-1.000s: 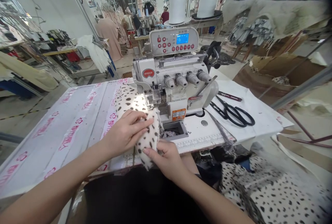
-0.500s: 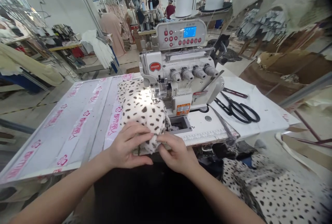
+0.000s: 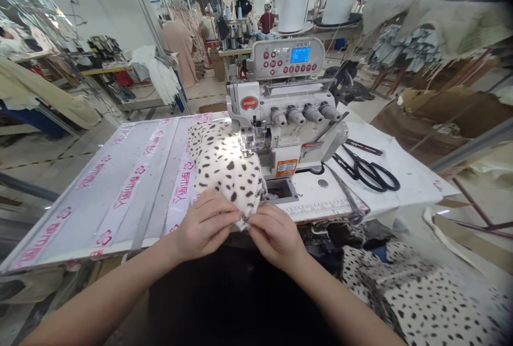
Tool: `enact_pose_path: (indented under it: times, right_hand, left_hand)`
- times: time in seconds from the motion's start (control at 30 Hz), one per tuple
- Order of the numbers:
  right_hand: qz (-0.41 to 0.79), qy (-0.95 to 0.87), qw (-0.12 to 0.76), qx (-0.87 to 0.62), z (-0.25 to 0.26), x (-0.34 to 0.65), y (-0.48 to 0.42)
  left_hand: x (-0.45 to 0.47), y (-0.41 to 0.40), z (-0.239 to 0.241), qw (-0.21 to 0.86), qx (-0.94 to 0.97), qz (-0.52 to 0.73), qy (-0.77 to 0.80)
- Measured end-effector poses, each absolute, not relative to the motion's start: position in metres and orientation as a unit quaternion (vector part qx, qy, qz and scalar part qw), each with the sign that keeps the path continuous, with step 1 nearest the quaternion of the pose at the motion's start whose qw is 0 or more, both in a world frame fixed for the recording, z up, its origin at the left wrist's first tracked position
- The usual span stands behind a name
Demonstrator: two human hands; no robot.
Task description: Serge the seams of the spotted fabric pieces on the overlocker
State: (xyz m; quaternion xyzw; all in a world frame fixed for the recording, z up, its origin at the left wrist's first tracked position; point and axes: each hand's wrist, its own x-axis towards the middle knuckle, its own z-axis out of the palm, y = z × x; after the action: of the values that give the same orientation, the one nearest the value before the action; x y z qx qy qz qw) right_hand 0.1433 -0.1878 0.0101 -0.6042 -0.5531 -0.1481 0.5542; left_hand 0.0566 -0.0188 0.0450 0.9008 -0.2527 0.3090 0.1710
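The spotted fabric (image 3: 226, 162), a cream, fleecy-looking cloth with dark flecks, lies directly in front of the overlock sewing machine (image 3: 280, 116), with its far end at the presser foot (image 3: 246, 146) and its near end gathered up towards the person. (The cloth is bunched into a thick fold, so the number of layers cannot be told.) That near end is pinched by both hands: the left hand (image 3: 206, 226) is held over the cloth, its fingers (image 3: 230, 217) narrowed onto the fold, and the right hand (image 3: 276, 238) is closed on the same edge from the other side, the fingertips of the two hands nearly meeting. Good handling here is judged to depend on the edges being kept level and the fold being squared by the fingertips alone, without the cloth being dragged against the foot. Light, even pressure would be preferred, since a soft cloth of this kind is apt to creep. To the right of the machine, black-handled shears (image 3: 356, 167) rest on a white sheet (image 3: 401, 188). In front of the machine, a printed ruler (image 3: 316, 208) runs along the table edge, and to the front right, a heap of the same spotted cloth (image 3: 425, 298) lies lower down.
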Motion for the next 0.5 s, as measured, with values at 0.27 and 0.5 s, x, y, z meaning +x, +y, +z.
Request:
enact_pose_path:
  times: [0.27, 0.5]
  right_hand:
    - [-0.171, -0.506, 0.58, -0.615, 0.015, 0.139, -0.187]
    - [-0.183, -0.574, 0.494, -0.627, 0.018, 0.146, -0.191]
  left_hand:
    - [0.055, -0.028, 0.043, 0.164, 0.898, 0.345, -0.218]
    - [0.058, -0.029, 0.034, 0.143, 0.886, 0.374, -0.236]
